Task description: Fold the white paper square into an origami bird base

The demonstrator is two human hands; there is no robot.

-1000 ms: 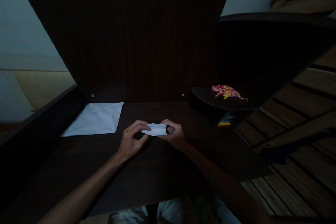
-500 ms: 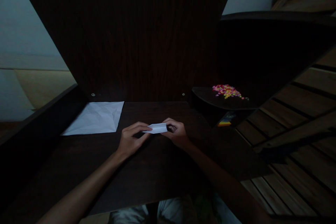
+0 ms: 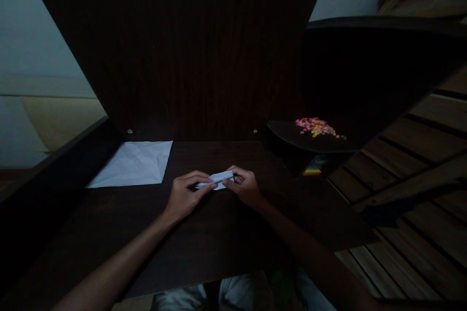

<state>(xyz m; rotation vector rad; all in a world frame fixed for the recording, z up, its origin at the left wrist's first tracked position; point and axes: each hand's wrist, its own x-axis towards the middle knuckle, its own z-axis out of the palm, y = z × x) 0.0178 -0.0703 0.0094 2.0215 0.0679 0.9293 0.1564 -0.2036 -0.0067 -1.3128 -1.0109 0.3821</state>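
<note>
A small piece of folded white paper [image 3: 221,177] is held between both hands above the dark desk [image 3: 204,233]. My left hand [image 3: 186,193] pinches its left end, thumb on the near side and fingers behind. At the other end, my right hand [image 3: 246,186] grips the paper with its thumb pressed on the near face. Folded layers show along the paper's length, and its ends are partly covered by my fingers. To the left lies a larger creased white sheet [image 3: 134,163], flat on the desk and apart from both hands.
On a low rounded shelf [image 3: 288,136] at the right sits a pile of small colourful pieces [image 3: 316,127]. A yellow-orange item [image 3: 312,172] is tucked beneath that shelf. The desk has a raised left side panel [image 3: 65,150] and a tall back panel [image 3: 182,58]. Wooden slats [image 3: 419,165] stand at the right.
The folded paper has tilted, so its layers and near flap now show. Both thumbs have come round onto its near side. The larger sheet has stayed put.
</note>
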